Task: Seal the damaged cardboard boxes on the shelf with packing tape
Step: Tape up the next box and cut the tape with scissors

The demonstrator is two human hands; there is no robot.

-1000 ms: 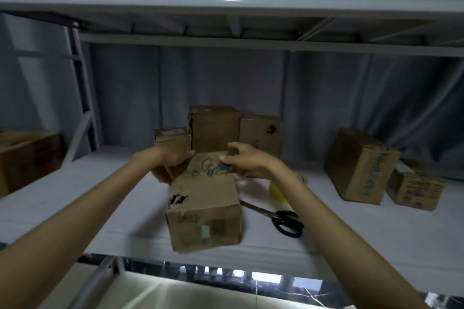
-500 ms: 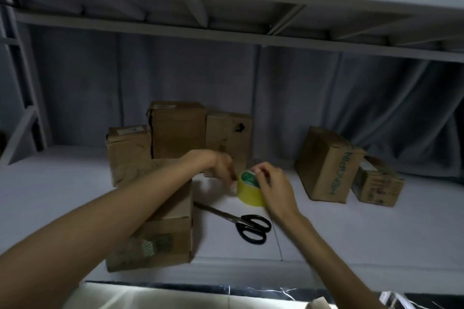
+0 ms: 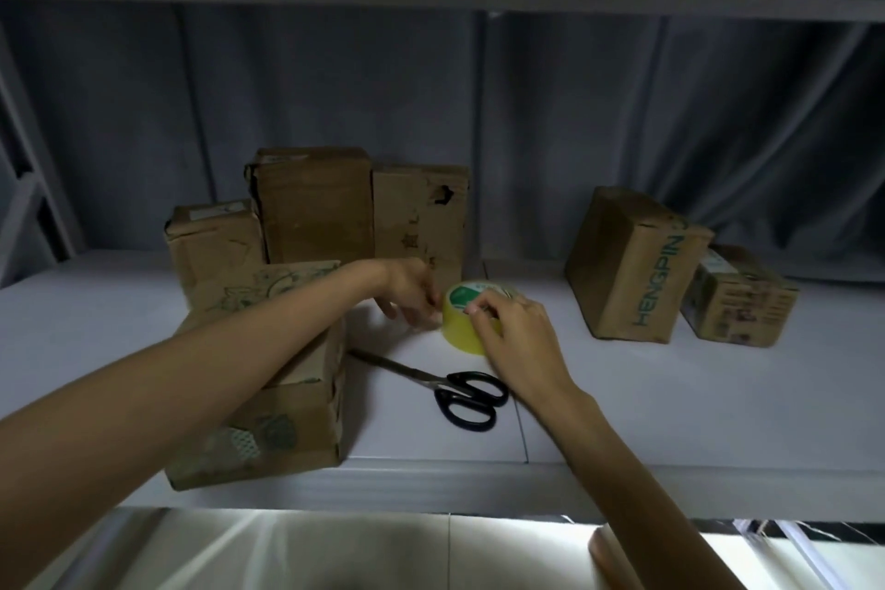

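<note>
Both hands are on the tape roll: your right hand grips it, left hand fingers pinch at its edge. Step: finding the tape end. Next, peel a strip toward the front box.

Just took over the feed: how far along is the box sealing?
Done: a box stands at the shelf front edge, no fresh tape visible. In hand: both hands, left hand and right hand, on the yellow tape roll. Left: taping; scissors lie unused; holed box waits behind.

Grey curtain hangs behind the white shelf; bright floor below.
</note>
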